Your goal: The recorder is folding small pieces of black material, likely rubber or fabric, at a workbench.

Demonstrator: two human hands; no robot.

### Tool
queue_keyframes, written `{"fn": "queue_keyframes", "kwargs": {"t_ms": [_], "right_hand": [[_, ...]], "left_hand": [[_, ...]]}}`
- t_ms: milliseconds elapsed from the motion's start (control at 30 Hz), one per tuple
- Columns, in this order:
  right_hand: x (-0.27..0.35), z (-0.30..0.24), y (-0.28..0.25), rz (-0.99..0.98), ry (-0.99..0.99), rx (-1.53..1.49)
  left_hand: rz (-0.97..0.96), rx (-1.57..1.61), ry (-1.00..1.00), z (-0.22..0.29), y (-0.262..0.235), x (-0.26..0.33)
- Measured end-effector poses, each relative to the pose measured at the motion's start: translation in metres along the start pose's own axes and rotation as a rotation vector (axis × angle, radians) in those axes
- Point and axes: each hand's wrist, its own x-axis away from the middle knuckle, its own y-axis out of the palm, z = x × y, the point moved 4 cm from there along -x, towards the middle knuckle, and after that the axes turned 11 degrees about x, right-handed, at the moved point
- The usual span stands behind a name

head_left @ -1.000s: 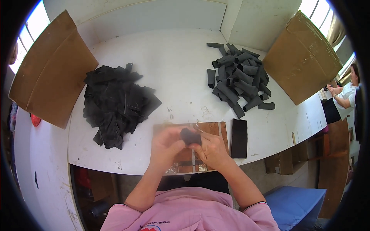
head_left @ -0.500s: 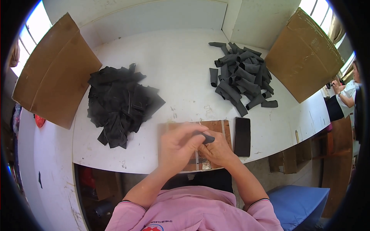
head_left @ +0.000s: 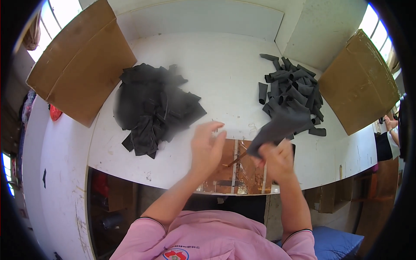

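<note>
My right hand (head_left: pixel 278 161) is closed around one end of a dark grey fabric tube (head_left: pixel 281 129), blurred by motion, which points away toward a pile of similar tubes (head_left: pixel 299 86) at the right. My left hand (head_left: pixel 208 147) is raised over the left side of a brown taped cardboard sheet (head_left: pixel 251 177). Its fingers are curved and apart, with nothing seen between them. A thin brown stick (head_left: pixel 235 161) shows over the sheet between my hands; whether it touches the tube I cannot tell. Flat black fabric pieces (head_left: pixel 147 108) lie heaped at the left.
Cardboard boxes stand at the left (head_left: pixel 82 60) and right (head_left: pixel 359 82) of the white table (head_left: pixel 216 82). A dark phone edge (head_left: pixel 294 149) peeks out behind my right hand. Below the table at right is a blue covered seat (head_left: pixel 336 245). Another person (head_left: pixel 390 130) is partly visible at far right.
My hands have come apart. The right has swung right and away with the fabric tube, while the left has let go and opened. The view has shifted, and the stick is now visible.
</note>
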Motion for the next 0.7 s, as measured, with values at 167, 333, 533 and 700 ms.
{"fn": "queue_keyframes", "kwargs": {"t_ms": [167, 333, 533, 700], "right_hand": [[-0.034, 0.041, -0.038, 0.423, 0.112, -0.121], [0.020, 0.082, 0.006, 0.240, 0.215, -0.162], [0.065, 0.100, 0.015, 0.193, 0.330, -0.067], [0.071, 0.100, 0.017, 0.186, 0.326, -0.108]], "left_hand": [[0.116, -0.877, 0.192, -0.073, -0.022, -0.046], [-0.157, -1.195, -0.047, -0.127, -0.040, -0.065], [0.015, -0.709, 0.271, -0.098, -0.050, -0.069], [-0.315, -0.571, 0.310, -0.054, -0.044, -0.019]]}}
